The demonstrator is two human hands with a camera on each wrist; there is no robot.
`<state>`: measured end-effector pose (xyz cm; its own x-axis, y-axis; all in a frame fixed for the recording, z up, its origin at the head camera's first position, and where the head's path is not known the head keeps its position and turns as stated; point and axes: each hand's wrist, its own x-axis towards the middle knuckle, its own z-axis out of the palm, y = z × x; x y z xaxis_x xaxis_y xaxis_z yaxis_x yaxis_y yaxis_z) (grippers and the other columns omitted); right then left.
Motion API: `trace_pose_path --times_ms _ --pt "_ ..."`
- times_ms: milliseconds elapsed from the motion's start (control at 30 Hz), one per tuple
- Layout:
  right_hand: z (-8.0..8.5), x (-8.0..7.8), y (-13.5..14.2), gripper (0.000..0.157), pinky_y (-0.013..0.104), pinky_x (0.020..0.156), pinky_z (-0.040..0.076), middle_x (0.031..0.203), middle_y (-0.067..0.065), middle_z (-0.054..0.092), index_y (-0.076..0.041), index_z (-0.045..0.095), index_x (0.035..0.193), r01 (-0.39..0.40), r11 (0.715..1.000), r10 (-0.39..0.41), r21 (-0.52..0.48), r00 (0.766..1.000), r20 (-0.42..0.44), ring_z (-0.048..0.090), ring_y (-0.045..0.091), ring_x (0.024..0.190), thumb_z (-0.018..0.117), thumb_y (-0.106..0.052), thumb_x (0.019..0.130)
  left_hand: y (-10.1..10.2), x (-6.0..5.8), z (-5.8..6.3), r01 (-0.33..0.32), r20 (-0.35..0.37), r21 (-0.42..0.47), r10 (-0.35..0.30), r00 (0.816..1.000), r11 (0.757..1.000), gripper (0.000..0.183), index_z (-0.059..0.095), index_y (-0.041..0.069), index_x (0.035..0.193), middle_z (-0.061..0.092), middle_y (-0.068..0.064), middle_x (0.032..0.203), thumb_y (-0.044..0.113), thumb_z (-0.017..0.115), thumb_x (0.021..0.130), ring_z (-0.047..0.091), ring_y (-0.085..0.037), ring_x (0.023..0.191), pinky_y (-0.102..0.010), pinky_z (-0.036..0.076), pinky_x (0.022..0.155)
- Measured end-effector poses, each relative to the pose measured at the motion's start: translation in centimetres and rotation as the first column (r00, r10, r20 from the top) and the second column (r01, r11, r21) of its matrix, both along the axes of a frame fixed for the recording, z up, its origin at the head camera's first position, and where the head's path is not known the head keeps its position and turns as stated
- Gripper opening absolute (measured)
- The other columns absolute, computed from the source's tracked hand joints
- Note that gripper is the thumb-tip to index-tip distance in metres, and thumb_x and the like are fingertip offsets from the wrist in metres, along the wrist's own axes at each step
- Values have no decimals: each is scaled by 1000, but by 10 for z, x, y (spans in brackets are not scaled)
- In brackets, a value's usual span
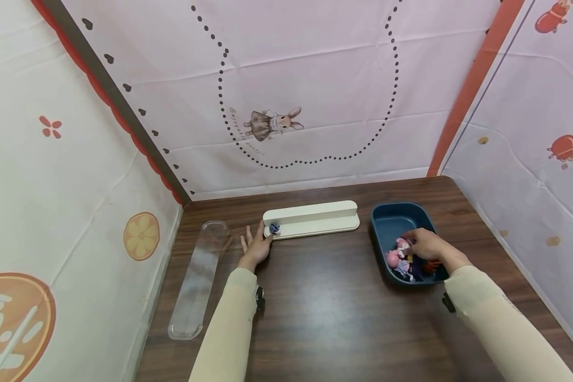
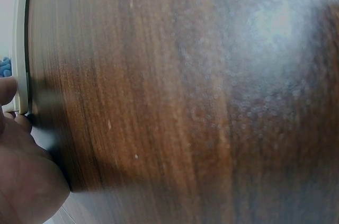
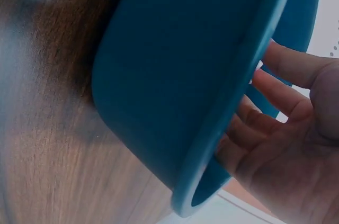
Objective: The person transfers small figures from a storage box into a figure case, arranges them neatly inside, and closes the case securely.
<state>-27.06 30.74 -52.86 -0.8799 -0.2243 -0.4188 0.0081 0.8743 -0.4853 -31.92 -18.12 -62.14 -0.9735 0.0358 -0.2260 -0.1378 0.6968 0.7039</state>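
Observation:
A white two-step display stand lies on the table, with a small blue-haired figurine on the left end of its lower step. My left hand holds the stand's left end between thumb and index finger, the other fingers spread out to the side. To the right, my right hand reaches over the rim into a dark blue bin. Its fingertips pinch a pink-headed figurine among several others. In the right wrist view the bin's wall hides most of what the fingers hold.
A long clear plastic cover lies on the left of the brown wooden table. Inside the bin, another pink-haired figurine and a reddish-brown one lie near the front. Printed cloth walls enclose the table's back and sides.

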Motion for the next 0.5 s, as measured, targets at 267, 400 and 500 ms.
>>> trace_pose_path --times_ms 267,400,500 --pt "-2 0 4 57 71 104 46 141 41 51 13 53 142 11 1000 -11 -23 1000 0 57 50 120 70 -20 98 0 1 -1 0 2 33 0 1000 999 70 5 23 169 23 -9 173 41 40 111 -28 -25 159 -56 -25 124" --pt "-1 1 5 57 70 103 47 136 40 55 13 53 140 25 999 -25 -40 1000 1 58 48 116 72 -20 97 -1 0 -3 -5 -1 37 5 1000 999 69 7 22 169 22 -9 174 40 40 111 -26 -27 160 -56 -25 124" --pt "-1 1 6 55 68 99 50 131 37 57 10 55 137 24 998 -25 -54 1000 -11 58 46 111 74 -21 96 -1 0 -4 -9 -5 31 9 1000 999 69 8 21 169 21 -10 174 40 40 111 -22 -31 161 -58 -24 124"
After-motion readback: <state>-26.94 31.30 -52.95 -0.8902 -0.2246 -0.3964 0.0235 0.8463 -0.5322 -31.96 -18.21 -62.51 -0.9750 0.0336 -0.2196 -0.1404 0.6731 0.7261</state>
